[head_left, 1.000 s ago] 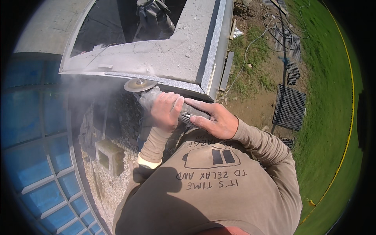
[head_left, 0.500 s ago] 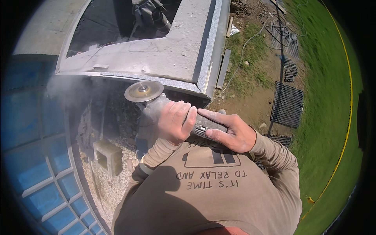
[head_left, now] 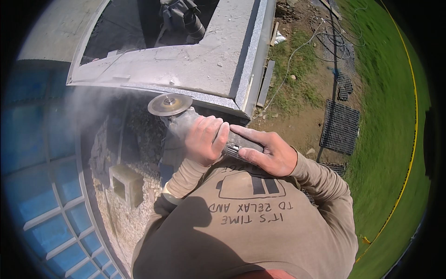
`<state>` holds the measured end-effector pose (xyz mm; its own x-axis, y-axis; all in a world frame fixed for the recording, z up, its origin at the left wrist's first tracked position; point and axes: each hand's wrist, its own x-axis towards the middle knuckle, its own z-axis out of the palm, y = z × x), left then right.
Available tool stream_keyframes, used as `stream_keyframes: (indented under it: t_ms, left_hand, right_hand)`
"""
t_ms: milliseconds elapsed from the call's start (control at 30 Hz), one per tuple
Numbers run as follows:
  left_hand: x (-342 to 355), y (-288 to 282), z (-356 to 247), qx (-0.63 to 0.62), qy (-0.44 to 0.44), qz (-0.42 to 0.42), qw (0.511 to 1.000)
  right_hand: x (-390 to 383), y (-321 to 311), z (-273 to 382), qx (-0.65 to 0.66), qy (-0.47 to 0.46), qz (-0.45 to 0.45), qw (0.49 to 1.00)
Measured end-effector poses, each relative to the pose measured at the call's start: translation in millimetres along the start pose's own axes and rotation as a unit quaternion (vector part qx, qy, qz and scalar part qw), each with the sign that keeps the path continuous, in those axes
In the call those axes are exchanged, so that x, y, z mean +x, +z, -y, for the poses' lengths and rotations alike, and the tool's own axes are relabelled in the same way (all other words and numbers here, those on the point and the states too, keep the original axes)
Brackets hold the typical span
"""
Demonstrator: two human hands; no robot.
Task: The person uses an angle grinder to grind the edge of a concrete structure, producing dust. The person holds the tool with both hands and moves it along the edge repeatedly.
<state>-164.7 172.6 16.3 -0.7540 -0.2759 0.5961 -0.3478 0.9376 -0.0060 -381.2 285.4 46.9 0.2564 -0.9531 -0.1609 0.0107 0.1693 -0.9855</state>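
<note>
The concrete ledge (head_left: 211, 63) blocks ahead; rightward lies open.

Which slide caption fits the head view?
Left hand and right hand grip an angle grinder beside a dusty wall ledge.

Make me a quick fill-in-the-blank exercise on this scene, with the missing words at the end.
1. The right hand holds the grinder farther from its disc than the ____ hand does.
2. Counted together, the number of hands on the grinder is ____.
3. The gridded panels at the picture's left are mainly coloured ____.
4. The grass at the picture's right is coloured ____.

Missing words: left; two; blue; green.
</note>
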Motion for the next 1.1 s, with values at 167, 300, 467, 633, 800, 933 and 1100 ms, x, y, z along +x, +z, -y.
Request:
stream_keyframes:
  t_ms: [167,300,467,633,800,933,1100]
  left_hand:
    - [-4.5,9.1,15.4,0.004,-0.002,-0.020,1.000]
    - [-8.1,12.4,24.6,0.004,-0.013,-0.022,1.000]
    - [-6.8,11.8,21.5,0.010,-0.017,-0.016,1.000]
    - [-0.9,4.4,1.8,0.000,-0.010,-0.007,1.000]
    - [4.3,1.2,-19.8,0.002,-0.001,0.001,1.000]
    - [5.2,1.8,-22.6,0.015,0.005,-0.003,1.000]
    - [3.4,4.4,-12.2,0.003,0.000,-0.007,1.000]
  right_hand:
    - [19.4,4.3,-4.7,-0.021,-0.054,-0.019,0.998]
    - [28.9,2.8,-5.1,-0.012,-0.005,0.004,1.000]
    - [27.3,2.8,-3.1,-0.013,0.002,-0.004,1.000]
    - [4.6,-2.9,-0.6,0.005,0.007,0.002,1.000]
    - [-17.6,-4.5,-2.2,-0.013,-0.026,-0.014,0.999]
    - [-21.3,-3.7,-3.6,-0.007,-0.042,-0.022,0.999]
    - [-9.5,-2.8,-0.4,-0.017,-0.047,-0.024,0.998]
